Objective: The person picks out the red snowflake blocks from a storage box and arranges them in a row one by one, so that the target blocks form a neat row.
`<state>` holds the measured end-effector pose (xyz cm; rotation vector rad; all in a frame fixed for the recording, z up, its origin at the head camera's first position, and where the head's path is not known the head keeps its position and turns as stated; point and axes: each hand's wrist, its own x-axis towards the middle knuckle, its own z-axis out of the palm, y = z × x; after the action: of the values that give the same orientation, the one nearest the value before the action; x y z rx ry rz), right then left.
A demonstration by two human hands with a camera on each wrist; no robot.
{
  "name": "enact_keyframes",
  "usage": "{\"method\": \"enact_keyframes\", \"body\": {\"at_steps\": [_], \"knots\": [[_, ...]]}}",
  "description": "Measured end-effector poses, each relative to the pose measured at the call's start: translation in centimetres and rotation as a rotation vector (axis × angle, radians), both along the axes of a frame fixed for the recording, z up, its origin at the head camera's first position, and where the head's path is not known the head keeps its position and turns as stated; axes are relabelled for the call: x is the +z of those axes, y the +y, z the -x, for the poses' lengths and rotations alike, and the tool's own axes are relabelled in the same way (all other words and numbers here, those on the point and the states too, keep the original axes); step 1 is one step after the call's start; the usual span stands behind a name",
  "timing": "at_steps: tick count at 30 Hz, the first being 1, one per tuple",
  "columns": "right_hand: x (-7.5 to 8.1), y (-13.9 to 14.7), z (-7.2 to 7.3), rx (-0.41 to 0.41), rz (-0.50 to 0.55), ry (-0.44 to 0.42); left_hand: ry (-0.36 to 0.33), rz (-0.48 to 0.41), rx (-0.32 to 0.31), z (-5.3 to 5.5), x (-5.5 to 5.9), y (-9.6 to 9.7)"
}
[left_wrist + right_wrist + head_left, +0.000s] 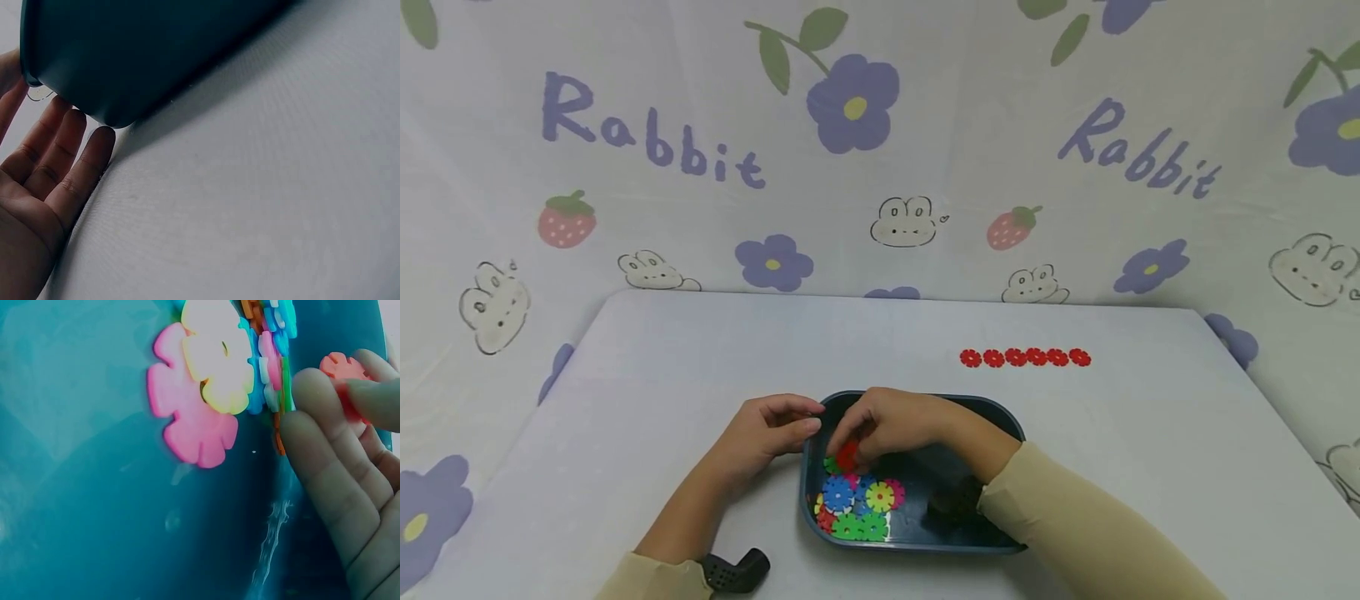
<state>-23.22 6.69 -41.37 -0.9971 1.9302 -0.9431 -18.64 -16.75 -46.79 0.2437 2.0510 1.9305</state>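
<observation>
Inside the dark teal tray [925, 546], my right hand [891, 425] pinches a red flower-shaped plastic disc [847, 456] between thumb and fingers. The right wrist view shows that red disc [344, 372] too, partly covered by the thumb. Below the hand lie loose notched discs in blue [838, 493], yellow [880, 497] and green [847, 527], heaped at the tray's left end. My left hand [771, 429] rests at the tray's left rim, its fingers loosely bent. In the left wrist view, its fingertips [100, 140] are against or very close to the tray's outer wall.
Behind the tray, to the right, a row of several red discs [1026, 357] lies on the white table [737, 350]. A printed cloth [955, 108] with rabbits and flowers hangs behind the table. Black devices [737, 572] are worn on the wrists.
</observation>
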Motion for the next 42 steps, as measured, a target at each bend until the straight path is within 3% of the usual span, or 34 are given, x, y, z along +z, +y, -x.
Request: {"method": "enact_keyframes", "body": {"at_steps": [7, 14, 24, 30, 36, 42], "knots": [[0.2, 0.0, 0.0, -0.001, -0.059, 0.103, -0.005, 0.000, -0.001, -0.1, 0.0, -0.1], [0.9, 0.1, -0.1, -0.045, -0.079, 0.100, 0.000, 0.006, 0.003, 0.0, 0.0, 0.0], [4.8, 3.0, -0.6, -0.234, 0.108, 0.103, -0.017, 0.000, 0.002, 0.1, 0.0, 0.0], [7.0, 6.6, -1.1, -0.343, 0.259, 0.231, -0.009, 0.002, -0.002, 0.0, -0.1, 0.1], [7.8, 11.6, -0.5, -0.537, 0.291, 0.384, 0.012, 0.015, 0.000, 0.0, -0.1, 0.1], [6.2, 17.3, 1.5, -0.904, 0.167, 0.501, 0.007, 0.015, 0.006, -0.1, -0.2, 0.0]]}}
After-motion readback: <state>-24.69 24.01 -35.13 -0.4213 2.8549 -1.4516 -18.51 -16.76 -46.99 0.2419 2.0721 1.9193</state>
